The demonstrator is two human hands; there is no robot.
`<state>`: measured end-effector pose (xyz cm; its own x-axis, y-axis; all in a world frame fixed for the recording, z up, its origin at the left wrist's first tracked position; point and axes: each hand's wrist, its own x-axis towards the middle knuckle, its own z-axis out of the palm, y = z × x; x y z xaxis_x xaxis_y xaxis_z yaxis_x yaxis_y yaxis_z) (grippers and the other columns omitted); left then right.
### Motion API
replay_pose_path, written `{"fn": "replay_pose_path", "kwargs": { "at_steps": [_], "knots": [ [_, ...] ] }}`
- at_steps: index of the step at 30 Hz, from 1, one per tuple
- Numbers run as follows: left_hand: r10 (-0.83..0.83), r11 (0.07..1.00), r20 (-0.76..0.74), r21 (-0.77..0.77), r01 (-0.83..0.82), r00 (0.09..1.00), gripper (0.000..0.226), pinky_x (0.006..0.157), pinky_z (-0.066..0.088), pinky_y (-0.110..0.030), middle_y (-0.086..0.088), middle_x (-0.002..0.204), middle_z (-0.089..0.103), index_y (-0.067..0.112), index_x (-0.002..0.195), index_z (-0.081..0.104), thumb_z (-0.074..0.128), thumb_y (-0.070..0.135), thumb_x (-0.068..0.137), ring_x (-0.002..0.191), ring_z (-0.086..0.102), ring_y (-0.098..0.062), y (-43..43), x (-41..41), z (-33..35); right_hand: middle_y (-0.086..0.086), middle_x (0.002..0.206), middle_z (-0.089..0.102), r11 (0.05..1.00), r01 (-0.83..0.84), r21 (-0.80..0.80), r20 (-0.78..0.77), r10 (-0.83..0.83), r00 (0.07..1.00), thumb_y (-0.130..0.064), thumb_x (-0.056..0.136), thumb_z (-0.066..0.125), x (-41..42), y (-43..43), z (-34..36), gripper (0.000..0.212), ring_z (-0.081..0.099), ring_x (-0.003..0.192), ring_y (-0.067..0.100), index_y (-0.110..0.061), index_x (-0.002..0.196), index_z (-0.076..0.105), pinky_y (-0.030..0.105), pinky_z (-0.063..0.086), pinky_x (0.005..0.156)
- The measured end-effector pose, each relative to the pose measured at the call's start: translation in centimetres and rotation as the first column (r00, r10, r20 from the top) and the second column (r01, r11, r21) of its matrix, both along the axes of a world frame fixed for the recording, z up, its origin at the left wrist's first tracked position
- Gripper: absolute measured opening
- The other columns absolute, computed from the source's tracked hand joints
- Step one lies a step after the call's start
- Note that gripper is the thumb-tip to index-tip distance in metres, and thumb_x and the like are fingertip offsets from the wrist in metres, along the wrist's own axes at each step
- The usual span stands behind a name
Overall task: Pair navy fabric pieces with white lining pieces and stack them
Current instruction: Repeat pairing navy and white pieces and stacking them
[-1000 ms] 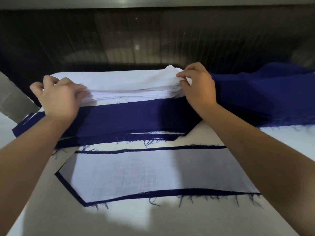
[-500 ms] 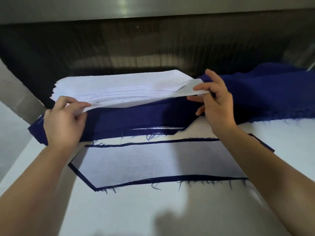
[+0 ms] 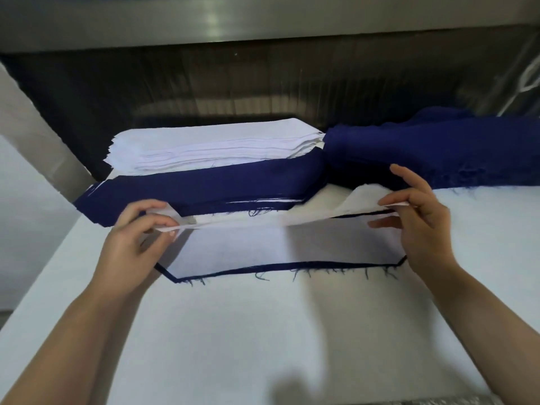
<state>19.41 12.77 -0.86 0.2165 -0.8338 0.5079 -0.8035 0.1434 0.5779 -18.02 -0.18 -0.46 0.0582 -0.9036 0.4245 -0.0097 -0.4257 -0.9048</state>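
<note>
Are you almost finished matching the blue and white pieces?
Not nearly. Done: one white lining lies on a navy piece on the table. In hand: the left hand and right hand pinch a second lining above it. Left: a thick white stack and navy stack wait behind.

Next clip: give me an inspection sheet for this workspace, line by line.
Surface: white table, arm shadows across it.
Job's things: white lining stack atop navy stack; one paired piece flat on the table, lining over navy; held lining piece stretched above it.
Clutter: loose navy heap at right rear.
Grippers: left hand and right hand each pinch an end of the held lining piece.
Cables: white looped cord, upper right, blurred.
Surroundings: metal ledge above a dark ribbed panel.
</note>
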Motion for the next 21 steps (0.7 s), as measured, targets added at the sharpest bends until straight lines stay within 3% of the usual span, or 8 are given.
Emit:
{"fn": "replay_pose_path", "kwargs": {
  "at_steps": [3,7,11,13,15,16,18,21],
  "knots": [
    [-0.049,0.999,0.014,0.019,0.049,0.999,0.014,0.085,0.040,-0.013,0.011,0.114,0.056,0.018,0.094,0.069,0.056,0.018,0.087,0.108,0.052,0.004,1.2,-0.9,-0.9,-0.007,0.126,0.057,0.999,0.043,-0.012,-0.087,-0.044,0.995,0.024,0.081,0.031,-1.4,1.4,-1.0,0.056,0.058,0.105,0.006,-0.018,0.062,0.063,0.021,0.055,0.069],
    [-0.096,0.992,0.025,0.085,0.094,0.995,0.029,0.087,0.039,-0.010,0.010,0.108,0.062,0.014,0.097,0.071,0.047,0.028,0.086,0.105,0.052,0.008,1.7,-1.3,-0.9,0.004,0.115,0.061,0.987,0.151,-0.062,-0.312,-0.163,0.936,0.028,0.059,0.027,-2.2,2.2,-1.8,0.056,0.050,0.103,-0.013,-0.017,0.064,0.060,0.003,0.037,0.084],
    [-0.147,0.986,-0.043,0.077,0.150,0.988,0.033,0.090,0.039,-0.014,0.025,0.107,0.063,0.020,0.096,0.067,0.037,0.033,0.088,0.101,0.056,0.003,2.1,-1.4,-0.6,0.003,0.108,0.066,0.977,0.203,0.060,-0.244,-0.183,0.952,0.018,0.057,0.028,-2.5,2.0,-1.9,0.047,0.055,0.105,0.009,-0.014,0.064,0.061,0.004,0.038,0.082],
    [-0.084,0.994,-0.081,0.059,0.089,0.993,0.028,0.087,0.040,-0.014,0.020,0.105,0.064,0.027,0.093,0.065,0.039,0.035,0.091,0.098,0.057,0.000,2.2,-1.4,-0.6,0.001,0.103,0.068,0.975,0.196,0.103,-0.181,-0.175,0.968,0.009,0.063,0.032,-2.5,2.2,-1.8,0.039,0.057,0.100,0.006,-0.014,0.067,0.063,0.004,0.039,0.080],
    [-0.003,0.998,-0.105,0.059,0.009,0.994,0.016,0.079,0.040,-0.010,0.012,0.098,0.066,0.037,0.090,0.063,0.051,0.026,0.090,0.090,0.056,0.000,2.1,-1.4,-0.7,-0.003,0.096,0.070,0.970,0.209,0.127,-0.140,-0.191,0.972,-0.001,0.070,0.037,-2.4,2.4,-1.7,0.032,0.059,0.093,0.000,-0.017,0.068,0.065,0.004,0.040,0.077],
    [0.025,0.998,-0.090,0.059,-0.019,0.996,0.024,0.076,0.039,-0.007,0.011,0.097,0.066,0.041,0.090,0.061,0.058,0.017,0.089,0.088,0.055,0.000,2.0,-1.5,-0.8,-0.006,0.093,0.069,0.965,0.227,0.130,-0.154,-0.207,0.966,-0.003,0.074,0.040,-2.4,2.3,-1.6,0.031,0.059,0.089,-0.003,-0.019,0.070,0.066,0.003,0.039,0.074],
    [0.046,0.997,-0.055,0.063,-0.042,0.997,0.041,0.078,0.037,-0.004,0.008,0.097,0.065,0.042,0.091,0.060,0.062,0.000,0.088,0.089,0.055,0.003,2.1,-1.4,-0.9,-0.009,0.090,0.067,0.955,0.274,0.114,-0.255,-0.239,0.937,0.005,0.077,0.044,-2.4,2.0,-1.7,0.036,0.057,0.082,-0.011,-0.024,0.075,0.065,0.000,0.039,0.072],
    [0.074,0.997,-0.104,0.040,-0.070,0.992,0.042,0.081,0.039,-0.006,0.016,0.099,0.064,0.040,0.092,0.061,0.061,-0.002,0.088,0.091,0.055,0.004,2.1,-1.4,-0.8,-0.012,0.092,0.064,0.952,0.300,0.056,-0.324,-0.267,0.907,0.013,0.076,0.043,-2.4,1.8,-2.0,0.045,0.055,0.084,-0.015,-0.027,0.079,0.063,-0.002,0.038,0.076]
  ]
}}
